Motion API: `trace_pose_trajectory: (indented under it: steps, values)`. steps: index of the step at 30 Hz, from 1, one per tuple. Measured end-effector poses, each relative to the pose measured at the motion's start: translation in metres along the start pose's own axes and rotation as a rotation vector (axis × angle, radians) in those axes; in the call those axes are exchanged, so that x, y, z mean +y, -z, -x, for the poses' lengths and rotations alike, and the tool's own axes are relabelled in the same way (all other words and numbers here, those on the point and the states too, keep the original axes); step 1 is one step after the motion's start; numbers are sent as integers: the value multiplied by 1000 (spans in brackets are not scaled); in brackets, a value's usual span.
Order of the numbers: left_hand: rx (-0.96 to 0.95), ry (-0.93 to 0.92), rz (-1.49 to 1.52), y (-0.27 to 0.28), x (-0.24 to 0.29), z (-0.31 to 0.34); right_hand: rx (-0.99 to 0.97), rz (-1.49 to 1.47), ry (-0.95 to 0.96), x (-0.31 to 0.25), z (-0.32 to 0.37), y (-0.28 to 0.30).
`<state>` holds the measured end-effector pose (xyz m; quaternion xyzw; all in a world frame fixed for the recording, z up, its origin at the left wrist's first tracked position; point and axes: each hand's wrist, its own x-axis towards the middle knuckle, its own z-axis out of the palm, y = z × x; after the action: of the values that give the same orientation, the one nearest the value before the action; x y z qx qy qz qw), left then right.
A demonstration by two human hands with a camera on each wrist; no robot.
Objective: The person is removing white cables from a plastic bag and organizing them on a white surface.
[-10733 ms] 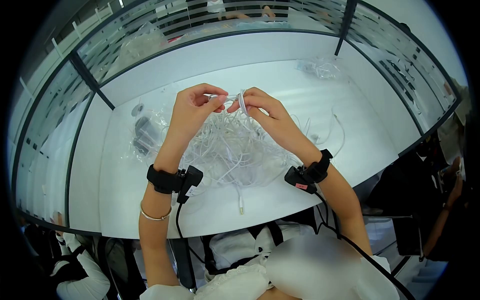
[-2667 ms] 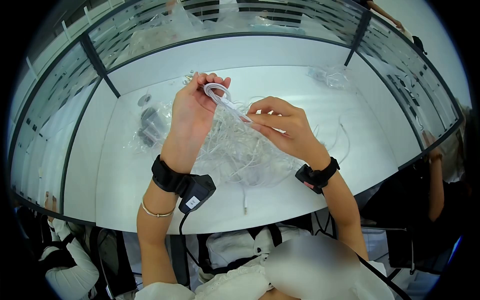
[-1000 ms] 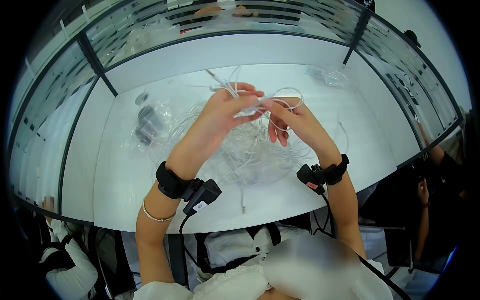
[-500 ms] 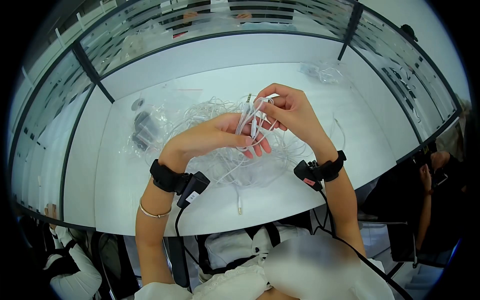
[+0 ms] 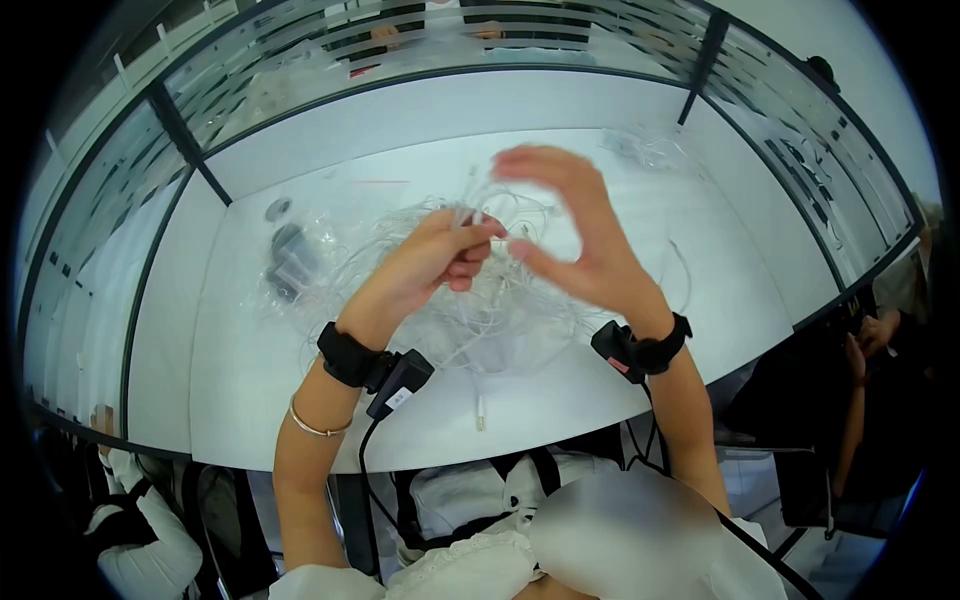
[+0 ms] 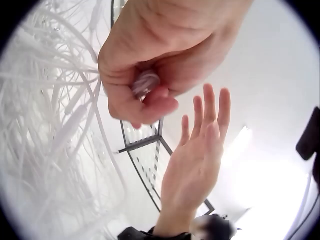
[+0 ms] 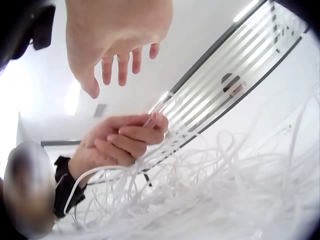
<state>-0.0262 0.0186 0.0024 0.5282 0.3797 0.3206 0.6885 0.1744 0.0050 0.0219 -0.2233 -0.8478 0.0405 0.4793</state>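
Observation:
My left hand [image 5: 440, 255] grips a bundled white cable [image 5: 464, 216] over the middle of the desk, fingers curled and thumb across it. Blurred white ends stick up from the fist in the head view; in the left wrist view a striped bit of the bundle [image 6: 146, 83] shows between the fingers. Just to the right, my right hand [image 5: 590, 240] is raised, thumb and fingers spread wide, holding nothing. The left wrist view shows its palm [image 6: 190, 170] apart from the left fist. Below both hands spreads a large tangle of thin white cables [image 7: 235, 185].
A clear plastic bag with dark contents [image 5: 287, 262] lies on the left, beside a small round grey piece [image 5: 278, 209]. Another clear bag [image 5: 645, 148] sits at the back right. One cable plug [image 5: 481, 413] points toward the front edge. Low partition walls [image 5: 450, 100] enclose the desk.
Earlier both hands worked on a looped white cable. Half a second ago the left palm lay under it while the right fingers touched it; now the left fist encloses it and the right hand has come away.

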Motion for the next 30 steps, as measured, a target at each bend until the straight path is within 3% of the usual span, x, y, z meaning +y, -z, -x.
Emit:
trace_pose_trajectory:
  steps: [1,2,5,6,9,10,13,15,18,20,26,30]
  values:
    - [-37,-35,-99,-4,-1,2,-134,111,77,-7,-1,-2]
    - [-59,-44,-183,-9,-3,7,-138,180,105,-12,1,-11]
    - [-247,4,-280,-13,-4,6,-364,91,-162,3,11,-16]
    - [-325,28,-286,-13,-3,5,-300,127,-63,7,11,-19]
    - [-344,80,-225,-13,3,7,-465,-132,-581,-1,9,-13]
    - [-313,56,-236,-12,6,9,-389,-136,-499,7,13,-16]
    - [-209,11,-231,-8,13,11,-203,-477,-746,7,12,-17]
    - [-112,16,-178,-8,14,13,-55,-574,-808,19,14,-21]
    - [-170,-21,-116,-13,10,9,105,-649,-816,26,15,-22]
    - [-264,-46,-85,-8,4,3,142,-674,-846,23,13,-20]
    - [-255,-142,8,-9,-2,-2,117,-590,-862,25,14,-15]
    - [-147,-101,-210,-9,11,8,173,-455,-783,27,16,-19]
